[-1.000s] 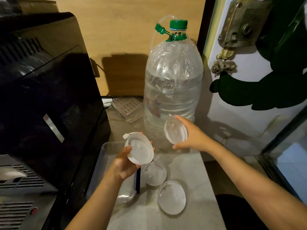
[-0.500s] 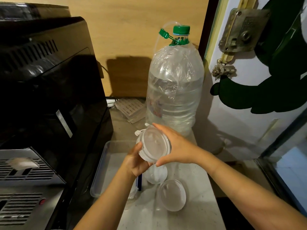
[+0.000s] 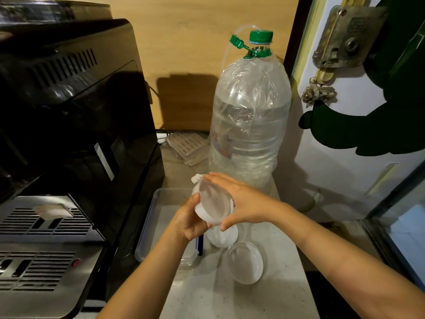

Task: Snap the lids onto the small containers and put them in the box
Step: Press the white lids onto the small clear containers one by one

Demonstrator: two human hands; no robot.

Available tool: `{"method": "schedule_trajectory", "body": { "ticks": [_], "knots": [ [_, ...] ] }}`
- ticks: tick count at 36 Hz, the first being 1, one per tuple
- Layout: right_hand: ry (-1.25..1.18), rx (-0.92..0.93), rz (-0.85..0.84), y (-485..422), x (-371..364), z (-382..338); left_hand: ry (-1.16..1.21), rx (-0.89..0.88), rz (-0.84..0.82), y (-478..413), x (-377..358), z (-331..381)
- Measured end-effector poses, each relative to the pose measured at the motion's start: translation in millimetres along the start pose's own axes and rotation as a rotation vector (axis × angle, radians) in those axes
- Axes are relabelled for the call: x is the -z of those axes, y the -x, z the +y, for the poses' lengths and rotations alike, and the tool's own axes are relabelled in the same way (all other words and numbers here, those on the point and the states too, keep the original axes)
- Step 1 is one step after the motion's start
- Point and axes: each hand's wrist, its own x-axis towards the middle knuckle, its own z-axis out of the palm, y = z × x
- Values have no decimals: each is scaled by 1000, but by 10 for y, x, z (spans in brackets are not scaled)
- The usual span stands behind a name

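- While the clear box (image 3: pixel 151 217) on the tabletop (image 3: pixel 264 300) looks to hold nothing yet where I can see into it, the task seems to be at an early stage: no finished container shows inside, though the forearm hides its near end.
- Beside the box, two more small round pieces wait on the tabletop, one translucent piece (image 3: pixel 226 236) just under the hands and a clear one (image 3: pixel 245 262) nearer me; I cannot tell which is lid and which is tub, so at least one more pairing looks left.
- Held above the box's right edge, tilted toward me, is the small container (image 3: pixel 212 202) with its lid, a clear shallow round with a whitish rim and a little tab poking out at the top left.
- The left hand (image 3: pixel 189 223) cups it from below, thumb on the rim; the right hand (image 3: pixel 241 201) spreads over the far side, fingers curled round the edge, both closed on it as if pressing.
- Whether the lid has seated all round, I cannot tell.
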Motion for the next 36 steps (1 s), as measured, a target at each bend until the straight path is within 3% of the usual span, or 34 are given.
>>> {"method": "schedule_trajectory", "body": {
  "ticks": [14, 21, 26, 36],
  "knots": [
    [-16, -12, -47, -55, -158, 57, -92, 3, 38, 110, 90, -38],
    [-231, -212, 60, -127, -209, 435, -49, -30, 133, 246, 317, 57],
    [-174, -388, 27, -204, -583, 706, -12, -69, 154, 355, 384, 142],
    [92, -556, -69, -404, -1185, 808, -28, -65, 185, 456, 356, 187]
  ]
}}
